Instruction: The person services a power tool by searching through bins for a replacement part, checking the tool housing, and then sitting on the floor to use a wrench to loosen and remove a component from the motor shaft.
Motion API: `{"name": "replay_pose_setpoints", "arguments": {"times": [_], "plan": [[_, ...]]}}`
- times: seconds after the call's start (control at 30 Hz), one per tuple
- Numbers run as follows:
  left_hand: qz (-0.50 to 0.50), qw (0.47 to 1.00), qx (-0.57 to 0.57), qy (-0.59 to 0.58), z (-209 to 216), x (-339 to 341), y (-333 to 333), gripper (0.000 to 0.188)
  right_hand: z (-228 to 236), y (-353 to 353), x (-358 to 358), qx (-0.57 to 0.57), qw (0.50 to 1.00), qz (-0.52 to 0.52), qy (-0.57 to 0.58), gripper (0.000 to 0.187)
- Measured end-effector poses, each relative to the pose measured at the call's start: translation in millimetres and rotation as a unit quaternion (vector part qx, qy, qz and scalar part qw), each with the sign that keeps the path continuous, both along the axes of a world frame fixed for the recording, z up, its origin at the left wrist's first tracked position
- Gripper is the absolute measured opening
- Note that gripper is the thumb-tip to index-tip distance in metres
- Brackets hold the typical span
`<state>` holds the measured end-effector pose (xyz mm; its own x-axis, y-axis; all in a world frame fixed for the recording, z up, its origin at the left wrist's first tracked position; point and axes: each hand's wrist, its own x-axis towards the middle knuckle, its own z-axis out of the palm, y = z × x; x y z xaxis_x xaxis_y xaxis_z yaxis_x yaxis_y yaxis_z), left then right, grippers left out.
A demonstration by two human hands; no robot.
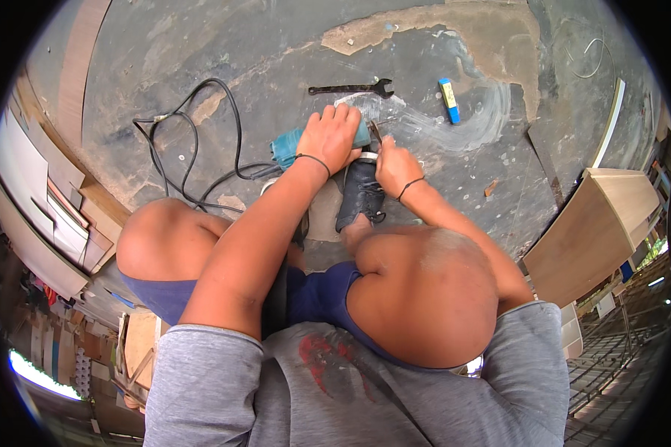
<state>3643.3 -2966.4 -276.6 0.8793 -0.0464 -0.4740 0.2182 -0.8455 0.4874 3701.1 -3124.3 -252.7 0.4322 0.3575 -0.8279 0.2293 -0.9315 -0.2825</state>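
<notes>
1. Now, we are squatting over a worn grey floor [276,56]; both our hands are working close together at a teal tool [285,149], which is lying on the floor just ahead of our shoes.
2. Our left hand [326,139] is wrapping over the tool from above, its fingers curling round the far side; the teal body is showing on both sides of it.
3. Our right hand [397,170] is gripping a thin dark piece [376,132] by the tool's right end; its kind is escaping us, and whether its tip is touching the tool we cannot tell.
4. Our right shoe [361,195], black and laced, is pointing toward that same end; a pale rim [368,157] is showing between its toe and the tool.
5. A black cord [238,141] is looping over the floor to the left of the tool.
6. Beyond our hands a dark wrench [339,89] is lying flat, its open end facing right; a blue and yellow box [449,101] is resting farther right.
7. Boards [33,175] are leaning together at the far left; a wooden panel [585,235] is standing at the right.
</notes>
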Motion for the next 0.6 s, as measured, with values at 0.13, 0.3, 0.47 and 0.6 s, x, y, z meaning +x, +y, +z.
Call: {"name": "replay_pose_setpoints", "arguments": {"times": [0.13, 0.3, 0.47, 0.6], "plan": [[-0.003, 1.000, 0.008, -0.001, 1, 1, 1, 0.062, 5, 31, 51, -0.026, 0.984, 0.138, 0.111, 0.023], [-0.007, 1.000, 0.018, -0.009, 0, 1, 0, 0.063, 4, 69, 105, -0.047, 0.925, 0.262, 0.271, 0.022], [-0.013, 1.000, 0.017, 0.011, 2, 4, 0, 0.066, -11, 45, 101, 0.001, 0.949, 0.184, 0.257, 0.023], [-0.016, 0.999, 0.039, -0.016, 1, 4, 1, 0.067, 6, 47, 128, 0.051, 0.966, -0.060, 0.246, 0.040]]}}
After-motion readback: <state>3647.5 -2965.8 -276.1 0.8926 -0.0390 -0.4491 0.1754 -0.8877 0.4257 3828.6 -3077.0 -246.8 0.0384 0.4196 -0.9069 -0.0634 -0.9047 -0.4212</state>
